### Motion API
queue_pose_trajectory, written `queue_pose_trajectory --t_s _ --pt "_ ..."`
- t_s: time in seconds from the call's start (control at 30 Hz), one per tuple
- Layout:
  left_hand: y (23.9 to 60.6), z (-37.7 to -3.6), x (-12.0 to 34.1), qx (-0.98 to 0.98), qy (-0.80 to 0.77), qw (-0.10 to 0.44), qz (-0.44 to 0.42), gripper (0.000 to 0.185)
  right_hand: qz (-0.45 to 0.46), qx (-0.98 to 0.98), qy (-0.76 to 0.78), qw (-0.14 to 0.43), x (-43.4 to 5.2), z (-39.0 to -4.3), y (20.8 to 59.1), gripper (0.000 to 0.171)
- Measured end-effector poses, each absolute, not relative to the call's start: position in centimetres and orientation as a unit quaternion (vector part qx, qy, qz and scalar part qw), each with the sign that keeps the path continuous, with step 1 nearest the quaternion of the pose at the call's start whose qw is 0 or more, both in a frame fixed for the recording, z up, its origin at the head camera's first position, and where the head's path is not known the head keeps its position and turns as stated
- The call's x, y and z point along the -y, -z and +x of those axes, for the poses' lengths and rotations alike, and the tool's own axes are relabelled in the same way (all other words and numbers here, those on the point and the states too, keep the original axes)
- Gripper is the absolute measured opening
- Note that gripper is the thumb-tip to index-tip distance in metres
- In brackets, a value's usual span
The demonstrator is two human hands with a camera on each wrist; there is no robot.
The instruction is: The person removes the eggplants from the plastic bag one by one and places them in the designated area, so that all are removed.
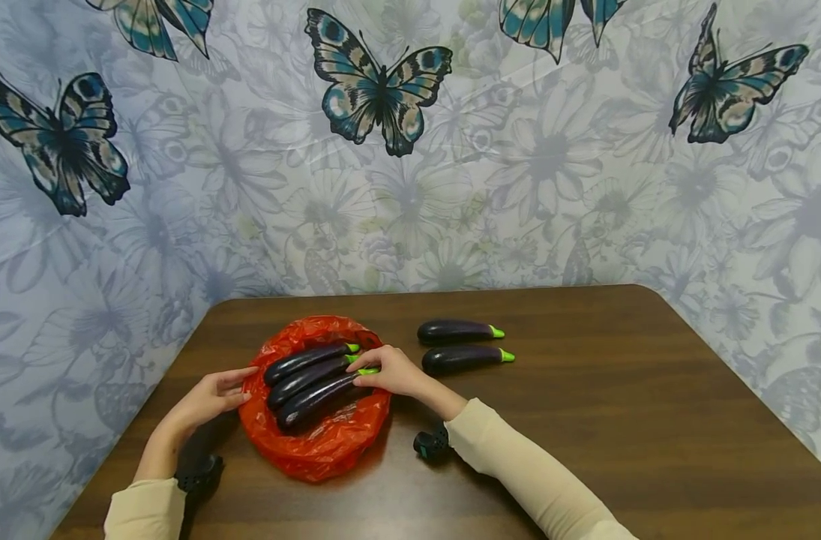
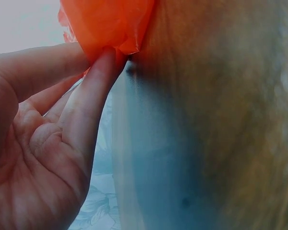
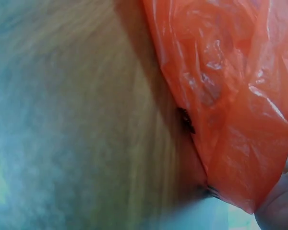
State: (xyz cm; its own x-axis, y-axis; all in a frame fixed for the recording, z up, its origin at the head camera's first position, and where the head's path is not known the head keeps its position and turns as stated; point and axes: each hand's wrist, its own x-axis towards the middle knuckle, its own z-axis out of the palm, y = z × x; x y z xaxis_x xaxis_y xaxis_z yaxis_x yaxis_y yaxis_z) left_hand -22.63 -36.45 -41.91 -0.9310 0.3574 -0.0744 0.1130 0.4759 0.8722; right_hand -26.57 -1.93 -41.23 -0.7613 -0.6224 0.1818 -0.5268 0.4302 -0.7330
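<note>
Red crinkly plastic bag (image 1: 316,442) sits lower-left of centre in the head view, spread flat on the dark brown wooden counter (image 1: 619,420), three glossy dark purple eggplants with green stems (image 1: 309,379) lying side by side on it. Right hand (image 1: 393,371) comes in from the lower right, fingers curled round the green stem end of the nearest eggplant in the bag. Left hand (image 1: 211,397) reaches in from the lower left, wrist low to the counter, and the left wrist view shows thumb and fingers (image 2: 93,96) pinching the bag's edge. Good form here, I'd say, means keeping that pinch firm so the thin plastic can't slide, and setting the eggplant parallel to its neighbours. Two more purple eggplants (image 1: 460,345) lie just right of the bag, near centre frame, apart from both hands. Cream sleeves (image 1: 518,465) cover both forearms.
</note>
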Motion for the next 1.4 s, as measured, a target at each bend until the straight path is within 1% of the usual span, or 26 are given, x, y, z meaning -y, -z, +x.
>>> queue_pose_trajectory --t_s 0.17,0.4,0.57,0.7,1.13,1.4 --pt "42.0 -22.4 36.6 -0.854 -0.488 0.118 0.138 0.057 -0.344 -0.833 0.429 0.061 1.7 -26.5 41.2 0.021" --pt "41.9 -22.5 36.3 -0.847 -0.5 0.122 0.136 0.058 -0.321 -0.819 0.472 0.065 0.8 -26.3 41.2 0.021" --pt "41.7 -22.2 36.2 -0.851 -0.494 0.12 0.131 0.057 -0.332 -0.793 0.506 0.064 0.2 -24.9 39.2 0.023" --pt "41.7 -22.2 36.1 -0.853 -0.49 0.12 0.131 0.056 -0.321 -0.792 0.515 0.064 -0.4 -24.1 37.9 0.023" --pt "41.8 -21.6 36.0 -0.848 -0.501 0.123 0.122 0.057 -0.267 -0.782 0.555 0.096 -2.9 -23.8 37.8 0.027" --pt "41.6 -21.6 36.0 -0.848 -0.501 0.124 0.12 0.057 -0.267 -0.773 0.57 0.083 -5.0 -24.0 37.9 0.029"
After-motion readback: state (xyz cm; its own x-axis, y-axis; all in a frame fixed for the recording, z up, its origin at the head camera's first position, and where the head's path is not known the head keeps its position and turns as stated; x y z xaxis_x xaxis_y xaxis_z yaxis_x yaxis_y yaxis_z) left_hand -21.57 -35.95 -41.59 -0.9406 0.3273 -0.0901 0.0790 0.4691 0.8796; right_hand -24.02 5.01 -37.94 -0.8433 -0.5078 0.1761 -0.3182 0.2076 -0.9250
